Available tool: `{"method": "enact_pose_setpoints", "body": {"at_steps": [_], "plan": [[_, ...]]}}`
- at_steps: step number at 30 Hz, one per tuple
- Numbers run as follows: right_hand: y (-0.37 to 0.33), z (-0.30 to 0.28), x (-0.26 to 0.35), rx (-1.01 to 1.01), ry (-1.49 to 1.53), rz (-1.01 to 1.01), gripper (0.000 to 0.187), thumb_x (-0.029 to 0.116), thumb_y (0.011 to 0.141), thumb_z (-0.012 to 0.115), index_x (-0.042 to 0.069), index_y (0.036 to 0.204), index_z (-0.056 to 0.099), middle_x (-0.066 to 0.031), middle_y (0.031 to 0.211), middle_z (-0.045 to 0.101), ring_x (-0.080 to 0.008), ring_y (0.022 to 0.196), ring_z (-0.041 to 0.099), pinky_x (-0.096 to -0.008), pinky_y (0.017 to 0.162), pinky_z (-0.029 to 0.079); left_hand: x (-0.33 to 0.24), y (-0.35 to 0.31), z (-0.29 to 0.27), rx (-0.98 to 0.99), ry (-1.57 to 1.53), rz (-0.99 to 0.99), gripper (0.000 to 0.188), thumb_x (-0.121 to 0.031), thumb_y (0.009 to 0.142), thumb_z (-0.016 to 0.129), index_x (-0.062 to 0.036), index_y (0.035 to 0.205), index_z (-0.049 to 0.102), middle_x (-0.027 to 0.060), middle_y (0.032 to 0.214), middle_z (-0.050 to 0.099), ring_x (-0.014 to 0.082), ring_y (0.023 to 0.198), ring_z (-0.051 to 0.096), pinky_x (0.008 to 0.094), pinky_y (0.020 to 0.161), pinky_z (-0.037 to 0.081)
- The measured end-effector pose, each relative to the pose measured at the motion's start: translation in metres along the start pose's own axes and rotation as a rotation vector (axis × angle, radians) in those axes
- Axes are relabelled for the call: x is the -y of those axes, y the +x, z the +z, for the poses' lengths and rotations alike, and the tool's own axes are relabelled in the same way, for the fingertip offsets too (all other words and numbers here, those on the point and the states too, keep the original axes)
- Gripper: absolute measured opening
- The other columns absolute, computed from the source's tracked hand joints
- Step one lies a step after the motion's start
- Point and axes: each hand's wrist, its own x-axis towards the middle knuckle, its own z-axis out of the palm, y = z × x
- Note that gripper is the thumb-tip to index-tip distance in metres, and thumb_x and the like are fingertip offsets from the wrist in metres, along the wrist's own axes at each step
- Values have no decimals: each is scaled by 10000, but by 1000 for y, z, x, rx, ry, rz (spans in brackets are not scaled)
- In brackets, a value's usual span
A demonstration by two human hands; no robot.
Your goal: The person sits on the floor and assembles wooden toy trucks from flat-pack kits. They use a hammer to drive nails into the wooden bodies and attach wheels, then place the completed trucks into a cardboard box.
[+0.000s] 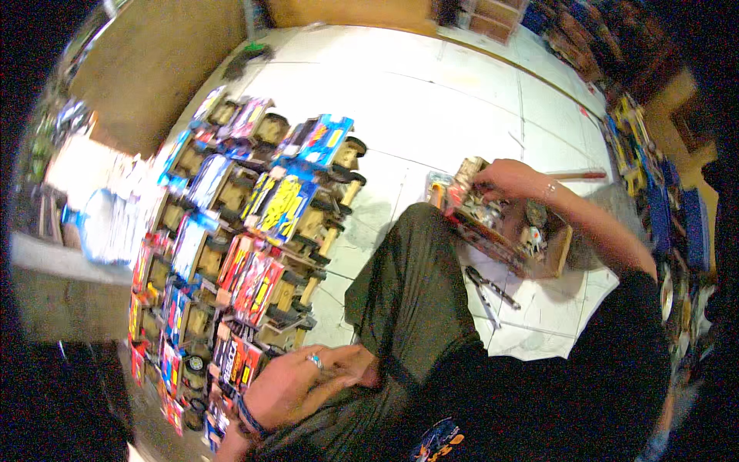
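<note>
My right hand [512,179] reaches into an open wooden box [500,250], its fingertips lost among small mixed parts [489,212] at the far left end. Those parts are too blurred to name. A white and red piece [531,240] lies at the box's near right end. My left hand [319,381], with a ring and a dark wrist band, is by my bent left leg [408,285]. Its fingers are curled together, and whatever they may hold is hidden. Just left of it stand rows of toy trucks [281,208] with bright printed panels and dark wheels.
A pair of pliers [504,296] lies on the white tiled floor [431,100] beside the box. Behind my right wrist is a wooden-handled tool [581,175]. Blue and yellow items [631,146] line the right side. A large clear bottle [108,223] stands far left.
</note>
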Motion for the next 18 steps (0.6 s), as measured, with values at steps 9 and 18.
{"method": "enact_pose_setpoints", "body": {"at_steps": [9, 18], "plan": [[-18, -65, 209, -989, -15, -808, 272, 155, 788, 701, 168, 1059, 695, -32, 1037, 685, -155, 615, 617, -285, 485, 487, -1, 17, -9, -438, -826, -53, 395, -234, 1048, 474, -38, 1392, 464, 111, 1144, 653, 170, 1070, 626, 332, 902, 528], [24, -38, 290, -1021, 588, -706, 170, 76, 855, 700, 53, 1022, 685, -97, 944, 696, -163, 649, 617, -263, 543, 504, 43, -52, -21, -728, -769, 7, 314, -170, 928, 693, -13, 1193, 630, 57, 969, 711, 110, 862, 669, 277, 795, 547]]}}
